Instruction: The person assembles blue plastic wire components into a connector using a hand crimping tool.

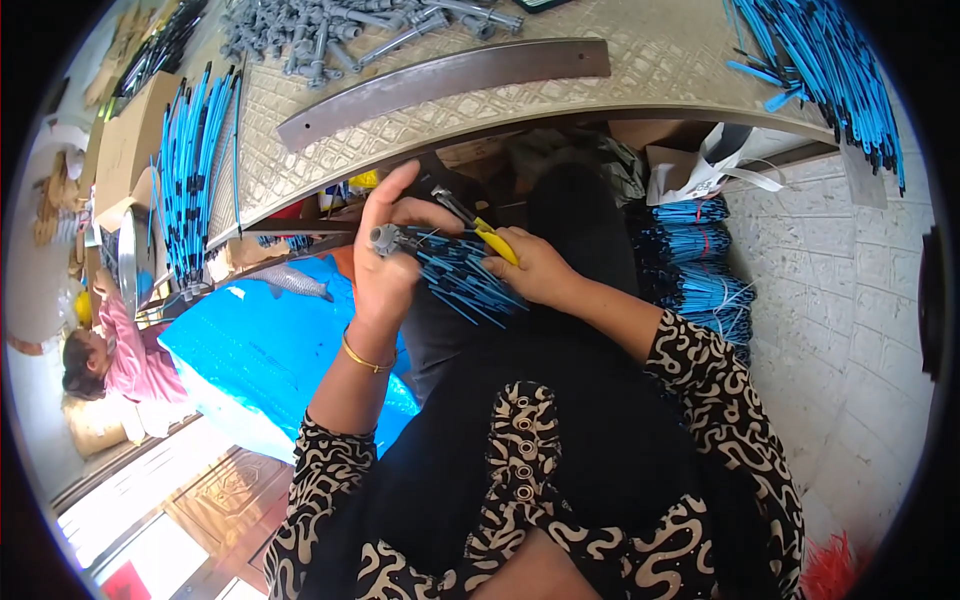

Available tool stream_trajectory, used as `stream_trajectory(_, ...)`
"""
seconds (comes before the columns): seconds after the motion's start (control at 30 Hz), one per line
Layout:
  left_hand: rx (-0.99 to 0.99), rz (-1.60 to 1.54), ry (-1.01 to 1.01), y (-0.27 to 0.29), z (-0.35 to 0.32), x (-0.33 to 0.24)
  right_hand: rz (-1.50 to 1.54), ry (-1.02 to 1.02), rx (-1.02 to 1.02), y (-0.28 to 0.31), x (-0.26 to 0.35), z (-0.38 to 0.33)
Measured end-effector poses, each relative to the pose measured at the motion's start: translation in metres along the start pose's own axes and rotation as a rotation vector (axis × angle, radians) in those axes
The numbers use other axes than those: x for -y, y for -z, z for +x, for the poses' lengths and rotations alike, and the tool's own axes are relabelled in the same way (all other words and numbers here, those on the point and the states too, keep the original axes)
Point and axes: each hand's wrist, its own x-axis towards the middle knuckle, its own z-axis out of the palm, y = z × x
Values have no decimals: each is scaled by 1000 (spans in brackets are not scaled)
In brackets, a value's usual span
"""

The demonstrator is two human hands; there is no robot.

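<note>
My left hand (378,265) is closed around a grey plastic fitting (384,238), its round end showing near the thumb. The index finger sticks up, away from the fitting. Yellow-handled pliers (497,243) are gripped in my right hand (540,272), with their dark metal jaws pointing up and left toward my left fingers. Below and between both hands lies a loose bunch of thin blue tubes (465,278) with black parts, over my lap. Whether my left hand also holds some of these tubes is hidden.
On the tabletop (660,75) ahead lie a pile of grey fittings (300,35), a curved metal strip (450,85) and blue tubes (830,75). More blue tubes (195,170) stand left. Tied bundles (700,265) are stacked below right. A blue sack (270,340) and a person (125,350) are left.
</note>
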Motion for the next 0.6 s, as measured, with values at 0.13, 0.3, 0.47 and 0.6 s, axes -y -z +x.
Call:
stream_trajectory(0.13,-106,118,72,3,-16,4,10,9,15,-7,-1,1)
stream_trajectory(0.3,-6,53,125,12,-16,11,-95,232,-25,26,7,-12)
stream_trajectory(0.47,-54,189,154,5,-11,10,205,-180,394,98,63,-49)
stream_trajectory(0.6,68,198,171,2,-7,12,154,-228,519,114,86,-46)
